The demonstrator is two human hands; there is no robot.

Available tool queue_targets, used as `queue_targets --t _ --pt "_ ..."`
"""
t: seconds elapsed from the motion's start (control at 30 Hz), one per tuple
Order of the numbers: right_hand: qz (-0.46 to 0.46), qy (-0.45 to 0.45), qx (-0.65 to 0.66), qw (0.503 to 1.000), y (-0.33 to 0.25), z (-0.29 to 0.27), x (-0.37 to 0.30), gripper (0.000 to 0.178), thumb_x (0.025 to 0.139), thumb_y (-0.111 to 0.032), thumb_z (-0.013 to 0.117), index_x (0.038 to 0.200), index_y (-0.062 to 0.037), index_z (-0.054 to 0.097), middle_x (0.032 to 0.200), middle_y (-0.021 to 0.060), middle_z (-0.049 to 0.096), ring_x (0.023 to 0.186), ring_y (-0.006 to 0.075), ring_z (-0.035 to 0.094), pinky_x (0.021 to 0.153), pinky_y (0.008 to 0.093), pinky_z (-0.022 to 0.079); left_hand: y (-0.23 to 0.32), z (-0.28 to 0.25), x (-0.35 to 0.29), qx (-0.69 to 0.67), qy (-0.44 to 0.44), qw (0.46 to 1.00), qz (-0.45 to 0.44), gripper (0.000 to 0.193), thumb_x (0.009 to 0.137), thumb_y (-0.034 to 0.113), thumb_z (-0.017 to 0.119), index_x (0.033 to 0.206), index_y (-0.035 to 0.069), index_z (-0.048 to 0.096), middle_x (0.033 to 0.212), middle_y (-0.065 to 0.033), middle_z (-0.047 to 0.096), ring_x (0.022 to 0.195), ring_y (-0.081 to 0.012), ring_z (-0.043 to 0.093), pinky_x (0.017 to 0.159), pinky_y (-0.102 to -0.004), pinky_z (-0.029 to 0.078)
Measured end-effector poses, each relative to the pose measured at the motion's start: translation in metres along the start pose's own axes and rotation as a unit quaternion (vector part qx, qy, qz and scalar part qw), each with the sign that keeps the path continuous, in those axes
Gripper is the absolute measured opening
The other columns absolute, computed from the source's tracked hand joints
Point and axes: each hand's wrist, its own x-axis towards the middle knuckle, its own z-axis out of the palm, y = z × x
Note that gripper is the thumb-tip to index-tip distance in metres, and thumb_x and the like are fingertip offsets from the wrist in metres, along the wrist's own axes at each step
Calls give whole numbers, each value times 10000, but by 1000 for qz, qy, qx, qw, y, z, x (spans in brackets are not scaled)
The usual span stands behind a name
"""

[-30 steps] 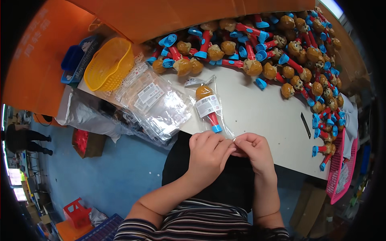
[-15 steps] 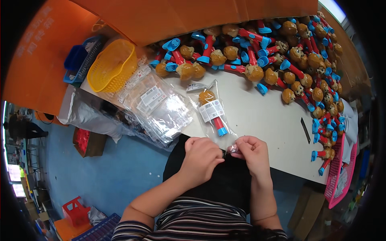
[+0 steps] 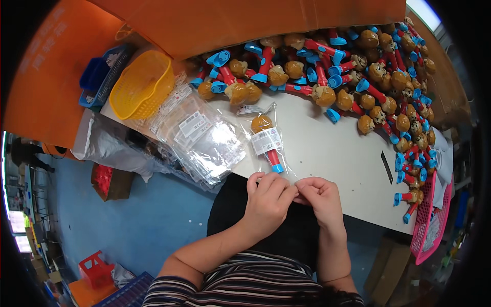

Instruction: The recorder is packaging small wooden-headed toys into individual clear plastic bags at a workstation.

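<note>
A clear plastic bag (image 3: pixel 288 162) lies on the table in front of me. In it is a toy figure (image 3: pixel 272 156) with a round brown head, a red stick body and a blue foot; a white label covers its middle. My right hand (image 3: pixel 322 199) pinches the open-looking near end of the bag at the table edge. Right beside it, my left hand (image 3: pixel 270 202) is closed on the same end, its fingertips meeting the right ones. What lies between the fingertips is mostly hidden.
Many similar figures (image 3: pixel 323 95) are heaped along the back and right. Flat labelled bags (image 3: pixel 220 148) are stacked at left, beside a yellow basket (image 3: pixel 129 100) and blue baskets (image 3: pixel 108 77). A dark strip (image 3: pixel 386 167) lies at right, near a pink basket (image 3: pixel 420 240).
My left hand has shifted right and slightly up, closing in on my right hand at the bag's end. The shiny dark bit seen between my hands is out of sight.
</note>
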Motion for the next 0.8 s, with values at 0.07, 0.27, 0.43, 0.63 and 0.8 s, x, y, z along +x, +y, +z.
queue_targets --t 0.07,0.27,0.43,0.63,0.8 --pt "-4 -1 3 1000 -1 2 1 141 959 -80 595 967 42 666 844 86 705 761 128 692 706 243 582 -3 4 0 -11 -3 1000 2 186 739 94 736 913 89 668 867 -24 580 909 -230 567 876 -430 373" --pt "-12 24 42 999 -1 5 4 156 963 -90 599 1000 56 640 848 113 713 772 148 702 696 225 573 -9 -7 3 -68 -43 997 9 173 749 117 734 888 103 631 879 -33 579 929 -246 568 908 -431 373" --pt "13 38 -15 999 -9 9 3 157 967 -90 591 1001 58 632 861 131 713 790 176 713 704 239 583 -49 -66 -7 -378 -76 919 -83 198 846 202 729 774 89 584 839 -36 579 936 -241 567 887 -394 422" --pt "6 34 -40 999 -8 10 1 151 965 -101 576 933 27 650 843 111 716 756 160 713 690 245 585 -149 -172 19 -436 180 861 -190 152 1023 197 518 965 57 495 845 -23 473 801 -183 507 779 -315 423" --pt "-7 12 -50 999 -4 4 0 148 960 -98 581 936 27 657 842 99 712 755 150 709 689 238 580 -256 -221 101 -195 293 896 -270 237 964 218 637 1030 -6 675 872 -44 648 778 -115 620 703 -244 510"
